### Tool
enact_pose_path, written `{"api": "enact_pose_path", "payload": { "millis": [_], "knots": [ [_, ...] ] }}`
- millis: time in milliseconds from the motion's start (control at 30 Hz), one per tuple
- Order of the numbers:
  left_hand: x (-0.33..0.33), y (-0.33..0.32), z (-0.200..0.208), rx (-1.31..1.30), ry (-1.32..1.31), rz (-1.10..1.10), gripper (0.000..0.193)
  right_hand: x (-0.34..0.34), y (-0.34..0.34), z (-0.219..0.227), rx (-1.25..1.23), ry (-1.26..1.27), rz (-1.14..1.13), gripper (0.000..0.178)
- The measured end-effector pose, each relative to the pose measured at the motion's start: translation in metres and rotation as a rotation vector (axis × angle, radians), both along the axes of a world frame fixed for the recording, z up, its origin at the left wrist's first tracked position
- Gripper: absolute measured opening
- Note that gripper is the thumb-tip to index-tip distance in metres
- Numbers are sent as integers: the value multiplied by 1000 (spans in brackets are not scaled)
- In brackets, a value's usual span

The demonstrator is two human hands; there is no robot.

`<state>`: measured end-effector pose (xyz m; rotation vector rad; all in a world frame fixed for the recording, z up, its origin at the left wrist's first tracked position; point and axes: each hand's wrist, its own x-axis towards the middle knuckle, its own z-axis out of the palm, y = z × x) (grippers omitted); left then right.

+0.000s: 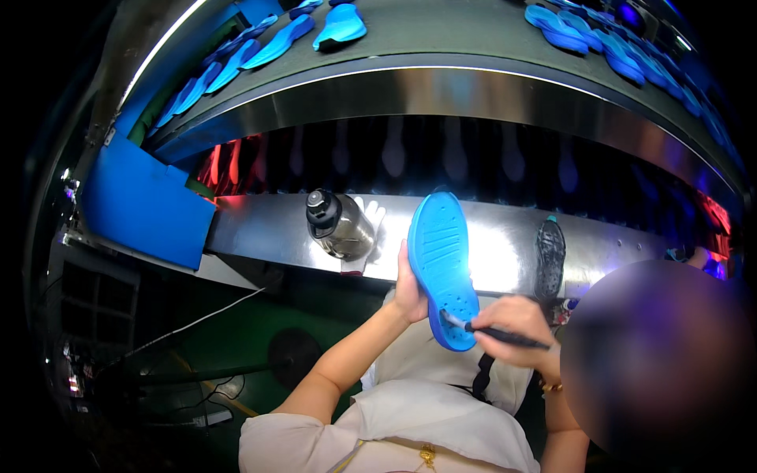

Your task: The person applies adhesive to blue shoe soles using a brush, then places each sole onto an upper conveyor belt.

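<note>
Left hand (408,293) gripping blue sole (441,268) by left edge, long axis upright; right hand (516,327) pinching dark pen-like tool (493,333), tip touching sole's lower end, nearer right hand.

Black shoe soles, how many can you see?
1. The black sole sits on the steel ledge, just right of the blue sole held by the left hand. More may hide behind the blurred patch.

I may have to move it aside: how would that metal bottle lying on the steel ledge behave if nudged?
The bottle lies on its side, so it would likely roll along the ledge. Its shiny metal skin looks smooth, probably slippery. The white glove touching it might slow it a little.
</note>
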<state>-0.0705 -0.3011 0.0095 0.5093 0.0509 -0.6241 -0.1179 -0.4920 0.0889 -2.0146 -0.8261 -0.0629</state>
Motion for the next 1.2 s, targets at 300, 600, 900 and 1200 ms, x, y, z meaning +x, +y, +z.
{"api": "enact_pose_path", "payload": {
  "millis": [300,600,900,1200],
  "knots": [
    [-18,-26,35,-32,124,-41,84,24,6,13,312,100,34,17],
    [-10,-20,34,-10,7,59,90,25,-3,21,280,173,171,21],
    [4,-16,49,22,-133,189,97,16,-5,23,254,110,160,19],
    [21,-5,56,54,-207,356,95,2,-7,17,348,143,125,17]
  ]
}}
